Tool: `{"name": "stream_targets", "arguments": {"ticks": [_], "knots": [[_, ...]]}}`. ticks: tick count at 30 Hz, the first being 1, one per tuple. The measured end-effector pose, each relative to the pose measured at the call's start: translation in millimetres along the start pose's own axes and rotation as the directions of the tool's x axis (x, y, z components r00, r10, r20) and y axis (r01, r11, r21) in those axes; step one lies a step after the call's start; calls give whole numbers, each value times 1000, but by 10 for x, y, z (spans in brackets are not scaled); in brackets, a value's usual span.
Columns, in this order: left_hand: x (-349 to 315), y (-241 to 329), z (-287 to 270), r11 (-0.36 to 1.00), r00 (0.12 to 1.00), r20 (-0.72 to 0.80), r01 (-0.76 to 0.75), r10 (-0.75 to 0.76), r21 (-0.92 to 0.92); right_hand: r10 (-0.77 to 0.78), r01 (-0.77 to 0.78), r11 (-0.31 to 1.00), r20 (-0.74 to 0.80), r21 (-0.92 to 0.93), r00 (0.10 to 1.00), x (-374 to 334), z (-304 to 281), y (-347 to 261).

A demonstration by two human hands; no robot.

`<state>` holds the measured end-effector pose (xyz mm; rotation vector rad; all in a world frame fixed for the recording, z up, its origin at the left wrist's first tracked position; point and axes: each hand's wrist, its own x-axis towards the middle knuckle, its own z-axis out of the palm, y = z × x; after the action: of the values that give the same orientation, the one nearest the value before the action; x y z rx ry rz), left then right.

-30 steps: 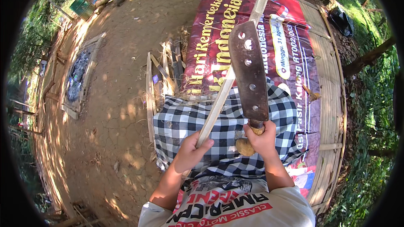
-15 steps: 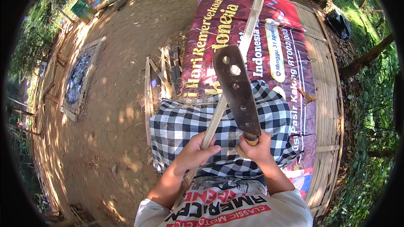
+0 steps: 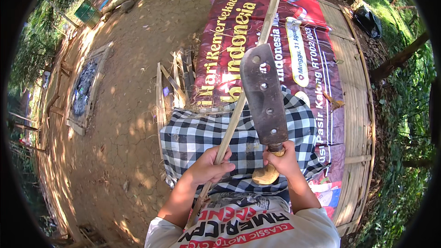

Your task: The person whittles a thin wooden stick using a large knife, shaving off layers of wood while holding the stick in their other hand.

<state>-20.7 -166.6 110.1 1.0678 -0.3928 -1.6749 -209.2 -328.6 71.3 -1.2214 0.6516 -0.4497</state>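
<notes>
My left hand (image 3: 212, 166) is closed round a long, pale split bamboo strip (image 3: 236, 117), which runs from beside my body up past the top of the picture. In my right hand (image 3: 284, 158) is the handle of a cleaver-like machete (image 3: 265, 96). Its broad dark blade has several round holes and points away from me, its left edge against or just over the strip; contact is unclear. A rounded, light-brown wooden handle end (image 3: 265, 174) shows below that hand. Under both hands a black-and-white checked cloth (image 3: 193, 133) covers my lap.
A dark red printed banner (image 3: 220, 32) lies on a bamboo platform (image 3: 353, 124) ahead and to the right. Split bamboo pieces (image 3: 177, 76) lie left of it. Farther left are bare earth (image 3: 124, 110) and a framed ash pit (image 3: 85, 87). A black plastic bag (image 3: 367, 22) sits far right.
The machete has turned, so its blade shows flatter and stands more upright, slightly farther right. The handle's rounded end has come into fuller view. My left hand still grips the strip, shifted slightly left.
</notes>
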Motion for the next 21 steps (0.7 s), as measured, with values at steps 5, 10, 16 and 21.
{"name": "stream_targets", "arguments": {"ticks": [5, 10, 16, 21], "knots": [[48, -17, 17, 1000, 999, 41, 14, -15, 26, 42, -44, 998, 48, 39, 998, -41, -40, -7], [27, -9, 13, 997, 1000, -15, 0, 1, 82, 48, -51, 998, 71, 37, 996, 7, -138, 46], [32, -14, 27, 982, 998, -49, 35, -27, 187, 121, -126, 991, 89, 52, 989, -15, -147, 41], [56, -13, 17, 976, 998, -64, 38, -25, 215, 119, -124, 982, 44, 143, 992, 1, -182, 108]]}}
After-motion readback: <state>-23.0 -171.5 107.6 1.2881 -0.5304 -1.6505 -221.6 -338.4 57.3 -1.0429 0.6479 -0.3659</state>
